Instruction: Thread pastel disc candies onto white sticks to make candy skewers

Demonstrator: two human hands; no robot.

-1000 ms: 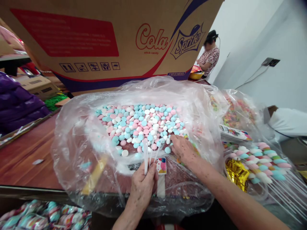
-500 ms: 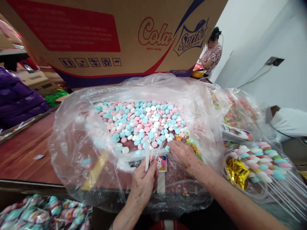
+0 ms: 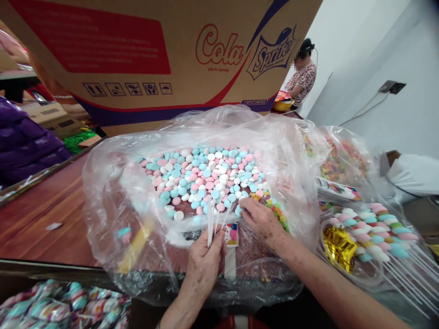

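My left hand [image 3: 206, 253] is closed around several thin white sticks [image 3: 210, 219], which stand up and fan slightly from the fist. To its right, my right hand [image 3: 261, 220] reaches over the near edge of the candy pile, fingers bent and drawn together. Its fingertips meet a light blue candy [image 3: 238, 211]; whether they grip anything is hidden. Pink, blue and white round candies [image 3: 206, 176] lie spread inside a clear plastic bag [image 3: 113, 183]. Small ring-shaped candies [image 3: 279, 214] in yellow, green and orange lie just beyond my right hand. A printed card [image 3: 231, 234] shows beside my left hand.
Finished marshmallow-like candy sticks [image 3: 380, 228] lie at right beside a container of gold ties [image 3: 338, 246]. A large cardboard box [image 3: 137, 55] stands behind the bag. Wrapped candies [image 3: 65, 304] fill a space below the table [image 3: 44, 214]. Another person [image 3: 303, 77] works at the back.
The left side of the plastic bag has shifted a little to the right. Both hands stay in nearly the same place, the left with its sticks.
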